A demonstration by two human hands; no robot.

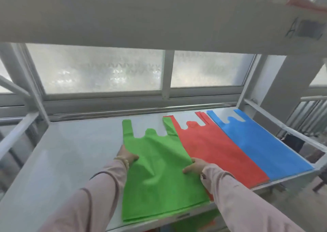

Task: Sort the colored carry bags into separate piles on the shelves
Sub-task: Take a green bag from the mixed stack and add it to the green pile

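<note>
long pale pink sleeves (92, 201), beaded bracelet (124, 161) at left wrist

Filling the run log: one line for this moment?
step: placing green bag | left hand, right hand: gripping its side edges | overlaps red bag | blue bag: flat, rightmost

Single view, head-worn, wide-angle. It looks forward and down from standing height onto the flat white metal shelf (74, 153), close enough that both pale-sleeved forearms enter from the bottom edge. It faces the frosted glass window (99, 70) behind the rack. The underside of the white upper shelf board (123, 14) fills the top third, very near the lens. Edges bow from lens distortion. No second view to overlap.
</note>
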